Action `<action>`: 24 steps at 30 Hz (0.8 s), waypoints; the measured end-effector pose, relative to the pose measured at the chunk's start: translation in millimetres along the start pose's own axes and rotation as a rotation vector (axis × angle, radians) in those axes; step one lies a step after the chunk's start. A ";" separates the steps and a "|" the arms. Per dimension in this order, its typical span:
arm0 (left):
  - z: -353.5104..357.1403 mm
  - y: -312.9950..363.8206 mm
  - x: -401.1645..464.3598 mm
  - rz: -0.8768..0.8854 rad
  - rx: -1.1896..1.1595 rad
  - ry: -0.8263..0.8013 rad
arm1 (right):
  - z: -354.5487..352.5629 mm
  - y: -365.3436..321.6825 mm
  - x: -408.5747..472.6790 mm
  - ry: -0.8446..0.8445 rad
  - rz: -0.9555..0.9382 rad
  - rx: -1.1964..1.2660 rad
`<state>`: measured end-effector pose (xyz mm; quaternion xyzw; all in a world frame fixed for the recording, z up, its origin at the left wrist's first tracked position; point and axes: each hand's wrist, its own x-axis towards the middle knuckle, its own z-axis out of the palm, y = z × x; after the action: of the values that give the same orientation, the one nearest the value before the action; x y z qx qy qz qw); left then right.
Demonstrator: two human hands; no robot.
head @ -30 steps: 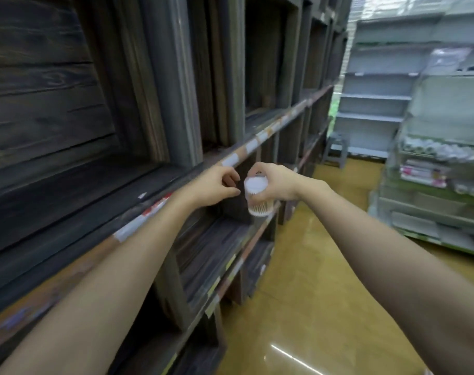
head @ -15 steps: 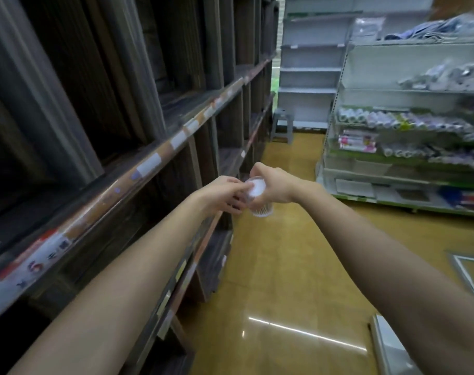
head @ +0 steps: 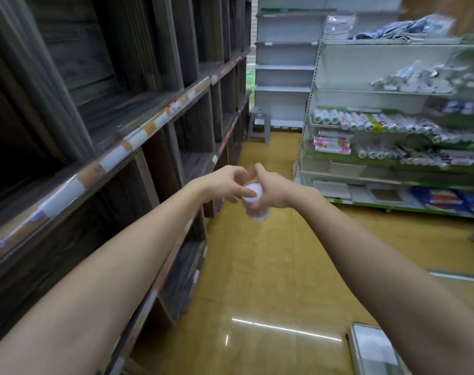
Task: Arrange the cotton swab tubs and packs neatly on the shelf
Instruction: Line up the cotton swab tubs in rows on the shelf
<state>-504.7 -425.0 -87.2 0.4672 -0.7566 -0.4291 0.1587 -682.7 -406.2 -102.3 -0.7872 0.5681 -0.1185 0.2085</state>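
Change: since half a second ago we turned further down the aisle; tub unmoved in grip.
Hands: our right hand [head: 271, 189] grips the small white round cotton swab tub [head: 254, 203]; left hand [head: 225, 184] fingers touch its lid.
Relation: tub upright, dark wooden shelf [head: 138, 136] to our left, open aisle ahead.
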 end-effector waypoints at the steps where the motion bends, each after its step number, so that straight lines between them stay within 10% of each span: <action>1: -0.7 1.7 8.6 0.012 -0.006 -0.016 | -3.1 6.5 4.0 -0.001 0.005 0.003; 24: -82.9 -20.7 327.9 0.188 0.195 -0.249 | -100.8 164.4 206.3 0.197 0.309 0.024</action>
<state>-607.9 -747.1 -108.3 0.3506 -0.8487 -0.3917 0.0571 -797.0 -664.4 -99.7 -0.6726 0.6985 -0.1684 0.1772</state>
